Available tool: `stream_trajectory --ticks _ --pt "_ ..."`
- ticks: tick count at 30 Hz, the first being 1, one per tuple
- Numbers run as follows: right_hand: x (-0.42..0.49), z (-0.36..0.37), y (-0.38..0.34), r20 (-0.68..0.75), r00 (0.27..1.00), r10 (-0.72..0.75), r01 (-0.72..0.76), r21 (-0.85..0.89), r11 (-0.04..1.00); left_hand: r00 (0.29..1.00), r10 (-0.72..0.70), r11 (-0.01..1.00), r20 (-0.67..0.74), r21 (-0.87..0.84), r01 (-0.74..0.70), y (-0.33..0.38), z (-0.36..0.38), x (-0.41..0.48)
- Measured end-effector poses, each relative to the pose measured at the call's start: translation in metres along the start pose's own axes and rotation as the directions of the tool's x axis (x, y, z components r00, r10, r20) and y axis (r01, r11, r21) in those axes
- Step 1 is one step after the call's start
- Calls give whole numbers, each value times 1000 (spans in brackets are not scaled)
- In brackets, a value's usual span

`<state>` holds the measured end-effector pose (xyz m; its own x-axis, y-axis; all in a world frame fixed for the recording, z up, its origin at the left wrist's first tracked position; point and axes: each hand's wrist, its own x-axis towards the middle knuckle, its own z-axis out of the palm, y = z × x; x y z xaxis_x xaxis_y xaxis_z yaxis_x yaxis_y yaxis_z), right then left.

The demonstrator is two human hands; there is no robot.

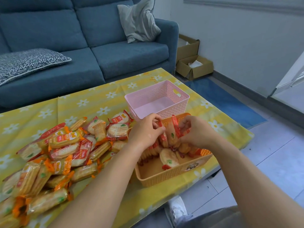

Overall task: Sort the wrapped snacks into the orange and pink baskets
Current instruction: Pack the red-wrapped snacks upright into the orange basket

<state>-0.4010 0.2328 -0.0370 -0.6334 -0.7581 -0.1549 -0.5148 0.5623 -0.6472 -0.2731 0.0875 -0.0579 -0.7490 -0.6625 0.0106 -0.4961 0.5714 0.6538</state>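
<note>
A blue sofa (pixel 115 55) with a grey cushion (pixel 138 22) stands behind a low table covered by a yellow daisy-print cloth (pixel 98 99). A large heap of wrapped rice crackers (pixel 62 153), orange-sealed and red-sealed packets mixed, covers the cloth's left side. At the right stand 2 plastic baskets. The pink basket (pixel 181 102) is farther back with its floor in plain view, and the orange basket (pixel 164 176) sits just in front of it. A row of red-sealed packets (pixel 171 135) stands on edge in the orange basket, beside 1 flat packet (pixel 168 159). Both hands work over that row. The left hand (pixel 144 134) pinches an upright packet's top edge. The right hand (pixel 195 134), fingers curled, appears to grip the red seal of a neighbouring packet.
</note>
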Motion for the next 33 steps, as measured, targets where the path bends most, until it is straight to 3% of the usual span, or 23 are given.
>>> stream_trajectory --ticks 5,7,10,13,16,19,23,28,33 --pt "2 3 1 10 1000 -5 5 13 1000 961 242 892 -135 422 -165 15 13 -5" --pt "2 5 0 -2 1000 -10 10 -59 998 955 265 863 -137 476 -171 15 17 -4" --pt "2 13 -3 -49 998 -34 26 -160 987 976 166 926 -142 363 -105 13 14 0" --pt "3 17 -6 -32 996 -79 70 -215 974 959 260 942 -118 247 -225 16 12 -1" --pt "3 11 -3 -64 997 -54 41 -189 981 955 294 905 -44 332 -264 15 15 -4" --pt "3 1 2 -217 976 0 -18 -81 997 967 251 886 -38 412 -214 9 15 -2" --pt "1 -3 0 -332 941 -59 28 -97 995 966 258 841 21 488 -235 10 18 -2" --pt "-1 9 -3 -41 996 -79 68 -210 975 980 200 941 -5 281 -190 8 11 0" --pt "-1 8 -5 -2 999 -40 38 -255 966 975 215 931 53 289 -221 5 4 -7"
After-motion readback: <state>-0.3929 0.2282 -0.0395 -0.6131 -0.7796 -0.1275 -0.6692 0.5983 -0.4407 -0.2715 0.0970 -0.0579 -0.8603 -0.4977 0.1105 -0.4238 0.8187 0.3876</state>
